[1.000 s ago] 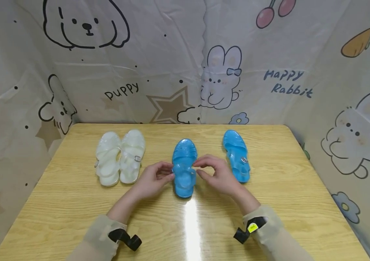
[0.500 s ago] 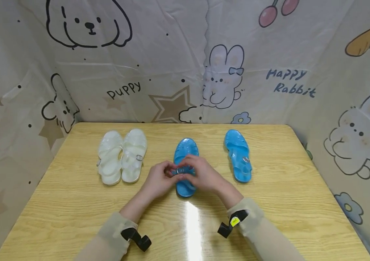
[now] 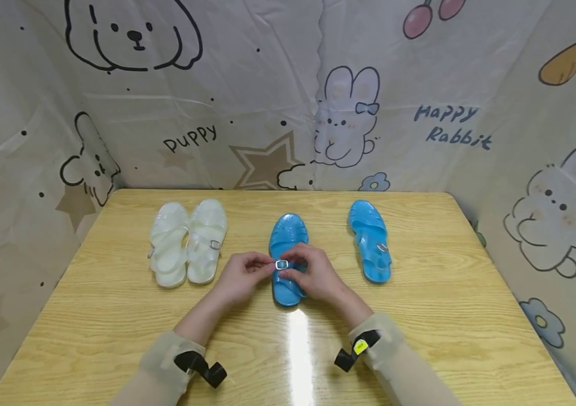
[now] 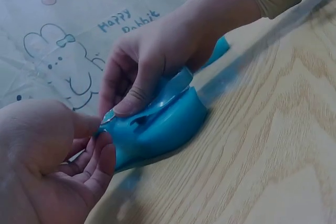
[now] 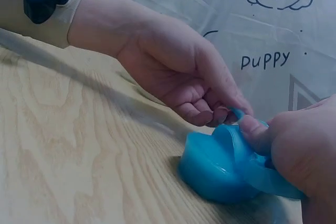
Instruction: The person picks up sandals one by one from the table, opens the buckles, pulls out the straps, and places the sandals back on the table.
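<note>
From the head view, I have the middle blue sandal (image 3: 287,231) lying on the wooden table (image 3: 247,349), toe to the far side and heel to the near. The left hand (image 3: 241,276) comes in from the left with thumb and fingertips brought together beside the silver buckle (image 3: 281,264). The right hand (image 3: 315,276) arches in from the right, thumb and forefinger bent close about the buckle's other side. Two white sandals (image 3: 168,231) stand side by side at the far left, and another blue sandal (image 3: 368,225) lies at the far right. Both wrists carry a black camera mount (image 3: 198,363) (the right one has a yellow label).

Through the left wrist view, I see the left hand pinching beside the buckle, its other fingers curled. The right thumb presses on the blue strap (image 4: 176,87) next to the buckle; the heel tilts up toward me.

In the right wrist view, the left hand pinches a small blue strap end (image 5: 237,113). The right thumb meets it there, but I cannot tell how the right hand's remaining fingers lie.
</note>
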Motion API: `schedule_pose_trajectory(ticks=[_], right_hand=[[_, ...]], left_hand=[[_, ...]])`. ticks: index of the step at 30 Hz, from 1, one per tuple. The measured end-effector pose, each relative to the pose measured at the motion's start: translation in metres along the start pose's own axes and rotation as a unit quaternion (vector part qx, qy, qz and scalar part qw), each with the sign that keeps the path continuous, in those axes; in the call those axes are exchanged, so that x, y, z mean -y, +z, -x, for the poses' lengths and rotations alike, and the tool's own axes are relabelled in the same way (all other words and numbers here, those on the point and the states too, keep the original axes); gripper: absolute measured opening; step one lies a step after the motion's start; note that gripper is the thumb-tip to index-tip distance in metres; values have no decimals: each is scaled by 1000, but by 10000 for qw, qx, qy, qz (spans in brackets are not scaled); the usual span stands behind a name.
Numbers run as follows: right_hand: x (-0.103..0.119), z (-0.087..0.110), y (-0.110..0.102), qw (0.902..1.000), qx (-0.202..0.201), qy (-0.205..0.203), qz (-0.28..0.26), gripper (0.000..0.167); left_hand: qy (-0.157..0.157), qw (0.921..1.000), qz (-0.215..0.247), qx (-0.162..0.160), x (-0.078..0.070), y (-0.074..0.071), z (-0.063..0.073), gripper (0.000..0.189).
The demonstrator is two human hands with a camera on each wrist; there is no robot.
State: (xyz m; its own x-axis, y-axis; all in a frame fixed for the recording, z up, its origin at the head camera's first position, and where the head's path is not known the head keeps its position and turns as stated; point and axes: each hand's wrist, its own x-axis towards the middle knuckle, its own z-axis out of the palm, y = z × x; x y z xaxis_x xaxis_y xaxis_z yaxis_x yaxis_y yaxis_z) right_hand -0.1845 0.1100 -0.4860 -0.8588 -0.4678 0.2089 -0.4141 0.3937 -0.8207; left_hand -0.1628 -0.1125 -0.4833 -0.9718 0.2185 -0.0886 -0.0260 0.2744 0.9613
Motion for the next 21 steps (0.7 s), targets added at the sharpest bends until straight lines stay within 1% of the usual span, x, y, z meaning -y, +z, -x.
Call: schedule_pose_trajectory(ticks=[2, 4, 7, 10, 13, 16, 19, 21], right_hand=[[0, 1, 0, 10000, -51, -28, -20, 21], [-1, 1, 0, 9999, -60, -89, -51, 19], [-4, 1, 1, 9998, -45, -154, -96, 18], [-6, 2, 0, 9998, -16, -170, -128, 17], [-6, 2, -1, 9999, -3, -51, -147, 16], [-5, 2, -1, 9995, 0, 224, -220, 16], [-5, 2, -1, 9990, 3, 380, -255, 17], [-6, 1, -1, 9989, 1, 397, -246, 17]], left_hand=[[-146, 9997, 175, 18, 2, -1, -1, 18], [-258, 9995, 201, 23, 2, -1, -2, 18], [-354, 9993, 50, 57, 3, -2, -2, 18], [-370, 9992, -60, 163, 1, -2, -3, 17], [-324, 9990, -113, 297, -1, -1, -4, 16], [-325, 9983, -233, 425, -4, 0, -6, 16], [-398, 9975, -362, 460, -7, 0, -8, 16], [-429, 9971, -427, 467, -10, 0, -9, 15]])
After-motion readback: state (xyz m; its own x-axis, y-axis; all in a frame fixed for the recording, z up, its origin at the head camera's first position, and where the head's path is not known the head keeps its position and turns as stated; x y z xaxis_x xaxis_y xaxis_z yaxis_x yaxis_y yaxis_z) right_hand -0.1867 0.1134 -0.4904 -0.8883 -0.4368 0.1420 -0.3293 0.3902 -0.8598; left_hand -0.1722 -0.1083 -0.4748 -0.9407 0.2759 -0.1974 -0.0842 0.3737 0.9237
